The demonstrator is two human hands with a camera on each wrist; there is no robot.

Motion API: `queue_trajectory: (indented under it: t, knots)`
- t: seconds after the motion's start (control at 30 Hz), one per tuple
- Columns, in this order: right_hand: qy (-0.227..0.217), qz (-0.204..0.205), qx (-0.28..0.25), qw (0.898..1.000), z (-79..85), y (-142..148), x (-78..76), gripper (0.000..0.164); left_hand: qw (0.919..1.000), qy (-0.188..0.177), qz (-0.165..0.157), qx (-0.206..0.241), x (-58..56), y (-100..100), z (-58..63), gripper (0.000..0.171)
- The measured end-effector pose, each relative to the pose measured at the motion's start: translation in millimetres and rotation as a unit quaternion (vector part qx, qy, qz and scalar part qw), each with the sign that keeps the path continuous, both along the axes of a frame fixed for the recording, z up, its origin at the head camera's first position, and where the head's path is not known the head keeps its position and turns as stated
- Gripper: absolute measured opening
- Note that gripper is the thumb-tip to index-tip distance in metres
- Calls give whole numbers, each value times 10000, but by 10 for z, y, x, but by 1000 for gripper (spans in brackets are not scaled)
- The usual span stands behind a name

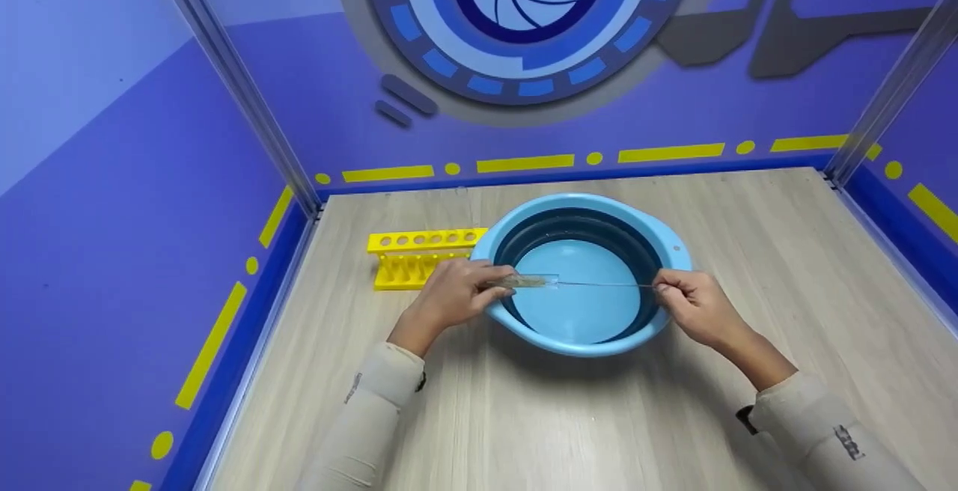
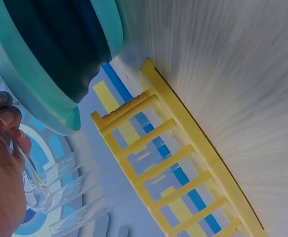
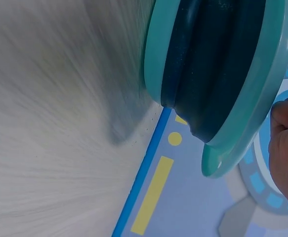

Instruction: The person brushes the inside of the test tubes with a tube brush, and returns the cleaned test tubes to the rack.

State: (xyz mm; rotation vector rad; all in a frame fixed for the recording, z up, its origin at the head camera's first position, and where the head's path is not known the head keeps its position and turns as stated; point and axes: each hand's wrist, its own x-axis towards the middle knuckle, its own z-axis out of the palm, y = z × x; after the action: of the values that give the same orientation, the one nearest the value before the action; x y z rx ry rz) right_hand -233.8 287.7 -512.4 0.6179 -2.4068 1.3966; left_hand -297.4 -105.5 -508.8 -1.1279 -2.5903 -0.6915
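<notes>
Over the basin [image 1: 580, 350], my left hand [image 1: 458, 293] holds a clear glass test tube [image 1: 552, 277] lying roughly level. The bristles of a test tube brush [image 1: 528, 281] show inside the tube near its mouth. From there the thin wire handle [image 1: 602, 284] runs right to my right hand [image 1: 696, 304], which grips its far end in curled fingers. In the left wrist view, the tube's rounded bottom [image 2: 39, 197] sticks out past my left palm. The right wrist view shows my right hand [image 3: 287, 148] beside the basin rim, with the handle's end hidden.
A yellow test tube rack [image 1: 408, 242] stands left of the basin, partly behind my left hand. Several clear tubes [image 2: 77, 217] rise from it in the left wrist view. The basin is light blue with a dark folding wall. Printed panels [image 1: 247, 102] border the wooden table [image 1: 539, 431].
</notes>
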Motion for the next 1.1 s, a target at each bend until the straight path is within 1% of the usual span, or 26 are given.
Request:
queue_trajectory:
  t: [0.2, 0.4, 0.7, 0.9, 1.1]
  knots:
    - [-237, 100, -32, 9997, 12, 40, 11, 33, 10000, -14, 19, 18, 18, -28, -42, 34]
    - [-321, 200, -128, 9992, 17, 75, 18, 34, 9997, -193, 120, -3, 46, -60, -51, 36]
    - [-532, 247, -299, 9978, 52, 168, 19, 38, 9999, -94, 58, -35, 3, -53, -60, 35]
    - [-661, 220, -436, 9966, 78, 209, 16, 39, 9999, -119, 9, 0, -22, -60, -64, 36]
    - [-744, 250, -577, 9952, 37, 227, 42, 39, 9998, -173, 27, -16, -16, -89, -80, 31]
